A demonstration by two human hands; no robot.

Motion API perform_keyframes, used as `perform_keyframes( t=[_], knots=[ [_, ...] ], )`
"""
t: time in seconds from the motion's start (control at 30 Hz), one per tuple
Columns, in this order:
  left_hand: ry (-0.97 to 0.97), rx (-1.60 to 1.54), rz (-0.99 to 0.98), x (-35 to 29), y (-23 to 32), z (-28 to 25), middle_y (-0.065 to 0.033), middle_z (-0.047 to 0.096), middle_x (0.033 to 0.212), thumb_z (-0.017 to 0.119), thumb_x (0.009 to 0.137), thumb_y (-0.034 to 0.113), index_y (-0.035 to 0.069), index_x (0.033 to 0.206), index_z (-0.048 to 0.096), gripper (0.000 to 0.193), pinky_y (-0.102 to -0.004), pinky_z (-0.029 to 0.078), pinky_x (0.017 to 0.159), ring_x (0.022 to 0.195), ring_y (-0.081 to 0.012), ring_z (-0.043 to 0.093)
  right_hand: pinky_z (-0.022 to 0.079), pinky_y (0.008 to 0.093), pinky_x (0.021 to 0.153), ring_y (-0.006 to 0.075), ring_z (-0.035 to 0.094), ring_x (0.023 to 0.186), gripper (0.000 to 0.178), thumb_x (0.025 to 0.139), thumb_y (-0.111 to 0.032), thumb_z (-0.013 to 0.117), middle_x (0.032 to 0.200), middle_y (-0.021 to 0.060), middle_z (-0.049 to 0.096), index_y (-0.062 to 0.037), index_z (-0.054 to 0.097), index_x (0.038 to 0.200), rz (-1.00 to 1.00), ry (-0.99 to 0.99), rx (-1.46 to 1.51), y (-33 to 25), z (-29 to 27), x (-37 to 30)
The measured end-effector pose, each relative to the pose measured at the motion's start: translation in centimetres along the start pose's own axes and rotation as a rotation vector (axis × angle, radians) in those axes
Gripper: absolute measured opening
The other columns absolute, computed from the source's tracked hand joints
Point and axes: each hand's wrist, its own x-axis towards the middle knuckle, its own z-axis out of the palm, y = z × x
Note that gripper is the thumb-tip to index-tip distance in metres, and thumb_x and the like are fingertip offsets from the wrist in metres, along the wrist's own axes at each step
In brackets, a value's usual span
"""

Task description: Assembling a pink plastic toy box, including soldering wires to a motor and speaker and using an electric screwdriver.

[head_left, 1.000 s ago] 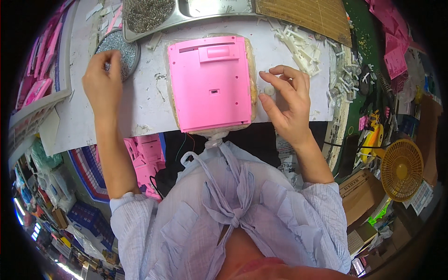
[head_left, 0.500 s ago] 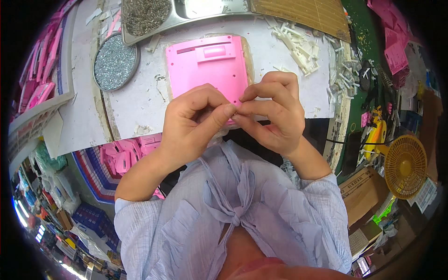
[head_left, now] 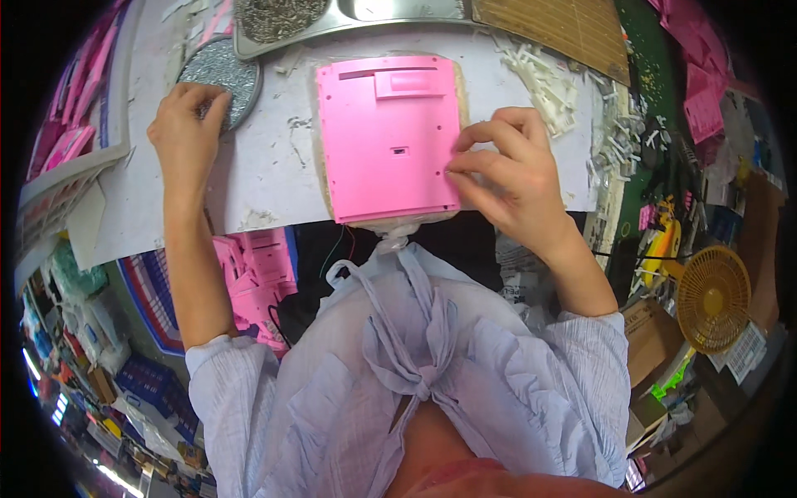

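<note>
A flat pink plastic casing (head_left: 365,124) lies on a plastic-wrapped pad in front of me, with small holes along its edges and a raised block near its far end. At its right edge, my right hand (head_left: 510,170) pinches thumb and forefinger together; whatever is between the tips is too small to make out. My left hand (head_left: 187,124) reaches over the near left part of a round dish (head_left: 237,83) full of small silvery screws. Its fingers bend down together at the screws, and their tips are partly hidden.
Behind the casing stands a metal tray (head_left: 349,21) with a heap of small metal parts. White plastic pieces (head_left: 544,87) lie to the right, beside a brown board (head_left: 556,33). Below the table edge, more pink parts (head_left: 261,274) fill a basket. A yellow fan (head_left: 714,286) stands at right.
My left hand has left the casing's near right corner and moved left to the screw dish. My right hand has shifted slightly right, still pinching. The casing now shows almost whole.
</note>
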Motion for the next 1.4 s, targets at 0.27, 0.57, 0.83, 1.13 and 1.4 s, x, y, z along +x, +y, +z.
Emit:
perform_keyframes(
  t=[0.27,0.57,0.83,1.13,1.4],
  knots=[
    [0.138,-0.171,-0.039,0.2,0.0,0.9,-0.0059,0.073,0.093,0.072,0.089,0.02,0.008,0.093,0.079,0.014,-0.0351,0.052,0.081,0.086,-0.0242,0.07,0.052,0.0378,0.077,0.0299,0.057,0.098,0.014,0.071,-0.008,0.077,0.098,0.0036,0.067,-0.0066,0.07,0.083,-0.068,-0.096,-0.11,-0.8,0.1,0.9],
    [0.147,-0.073,0.01,0.1,0.5,1.3,-0.0118,0.073,0.089,0.073,0.091,0.017,0.001,0.094,0.075,0.017,-0.0345,0.054,0.077,0.081,-0.0251,0.071,0.051,0.0395,0.08,0.0313,0.057,0.098,0.025,0.067,-0.009,0.081,0.107,0.0038,0.067,-0.0087,0.073,0.091,-0.145,-0.172,-0.357,-2.4,0.0,1.0],
    [0.286,-0.132,0.075,-0.3,0.4,0.7,-0.0155,0.064,0.084,0.061,0.092,0.014,0.002,0.086,0.065,0.015,-0.0472,0.043,0.073,0.078,-0.0367,0.061,0.049,0.0407,0.088,0.0313,0.061,0.099,0.032,0.074,-0.008,0.08,0.105,0.0096,0.07,-0.0028,0.071,0.104,-0.14,0.155,-0.246,-0.4,-6.7,7.4],
    [0.244,-0.294,0.296,-1.2,1.6,-2.8,-0.0098,0.058,0.08,0.07,0.085,0.014,0.006,0.076,0.06,0.016,-0.0437,0.041,0.073,0.077,-0.0299,0.058,0.055,0.0338,0.084,0.0215,0.066,0.1,0.04,0.1,-0.022,0.062,0.111,0.0136,0.067,-0.0001,0.053,0.133,0.144,0.285,0.624,5.4,-8.1,24.0],
    [0.252,-0.587,0.197,-4.7,4.9,-3.2,-0.0091,0.064,0.084,0.074,0.084,0.011,0.004,0.084,0.07,0.008,-0.0398,0.045,0.074,0.08,-0.0275,0.062,0.051,0.034,0.061,0.0184,0.059,0.065,0.042,0.092,-0.033,0.073,0.081,0.0084,0.061,-0.0049,0.054,0.117,0.122,0.236,1.153,-3.5,-0.3,17.7]
  ],
)
